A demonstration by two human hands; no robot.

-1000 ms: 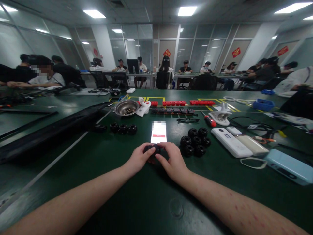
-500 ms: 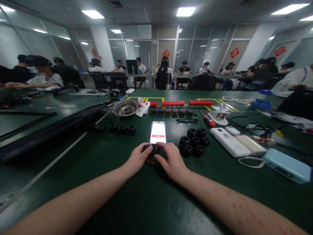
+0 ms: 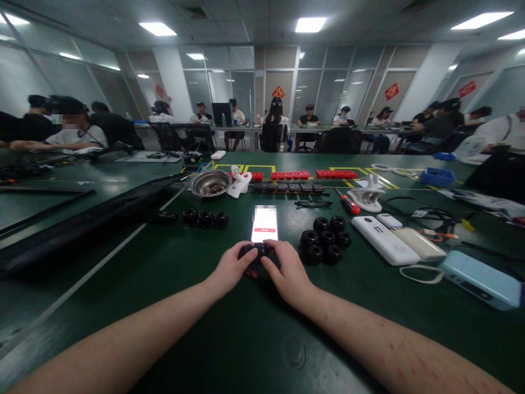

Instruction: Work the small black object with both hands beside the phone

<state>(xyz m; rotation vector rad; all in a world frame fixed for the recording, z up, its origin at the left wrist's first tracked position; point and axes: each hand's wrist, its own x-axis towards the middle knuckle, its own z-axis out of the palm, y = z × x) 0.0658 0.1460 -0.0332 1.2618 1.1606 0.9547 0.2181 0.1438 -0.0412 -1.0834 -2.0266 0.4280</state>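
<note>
Both of my hands meet at the middle of the green table (image 3: 172,328). My left hand (image 3: 230,269) and my right hand (image 3: 289,271) are closed together on one small black wheel (image 3: 255,251), fingertips pinching it from either side. Just beyond it a phone (image 3: 264,225) lies flat with its screen lit. To the right of my right hand sits a cluster of several black wheels (image 3: 326,238). Three more black wheels (image 3: 205,218) stand in a row to the upper left.
A metal bowl (image 3: 210,182), red-handled screwdriver (image 3: 348,202), red strips (image 3: 291,175), white power banks (image 3: 383,239), a light blue box (image 3: 482,278) and cables lie farther back and right. Long black bars (image 3: 90,219) cross the left side. Several people sit at surrounding tables.
My hands have stayed together on the black wheel, with the fingers shifting slightly around it. The view has tilted a little; nothing else on the table moved.
</note>
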